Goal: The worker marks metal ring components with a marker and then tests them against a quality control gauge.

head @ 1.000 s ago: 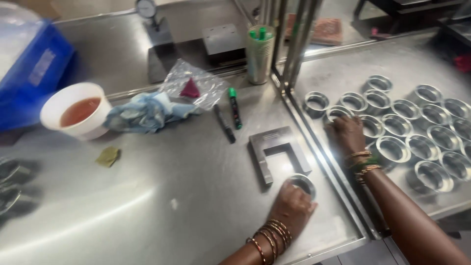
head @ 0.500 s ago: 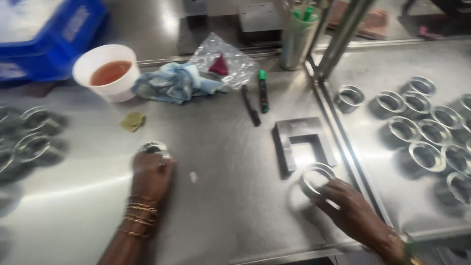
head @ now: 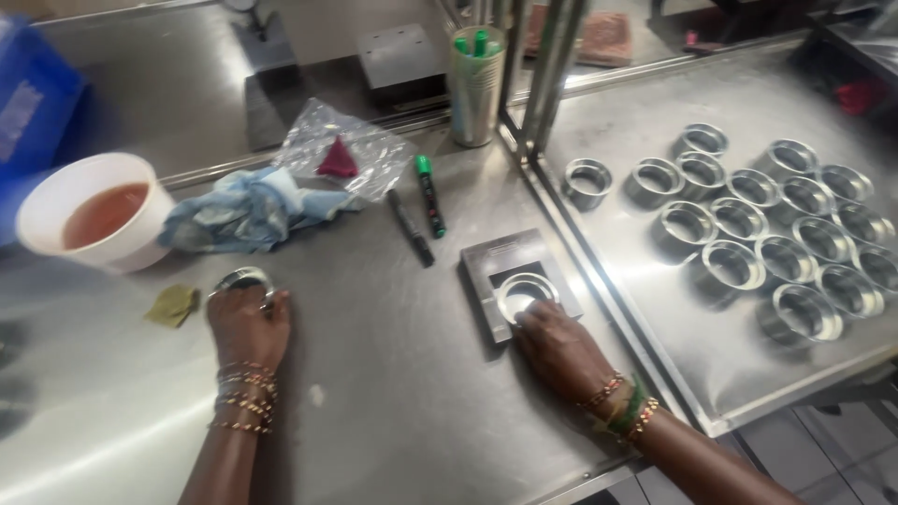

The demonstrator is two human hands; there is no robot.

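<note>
With the right hand (head: 561, 351) fingers gripping a metal ring (head: 522, 295) inside the square fixture (head: 517, 281) and the left hand (head: 247, 323) gripping another ring (head: 243, 280) on the counter (head: 393, 393), a tilted ring could jam.

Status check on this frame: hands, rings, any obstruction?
Left hand on a metal ring. Right hand seats second ring in grey block. Nothing obstructing.

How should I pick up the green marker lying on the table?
Pinch the green marker across the middle of its long thin body, coming straight down from above. It lies flat on the steel table, with a black pen close on its left, so keep your fingers narrow.
</note>
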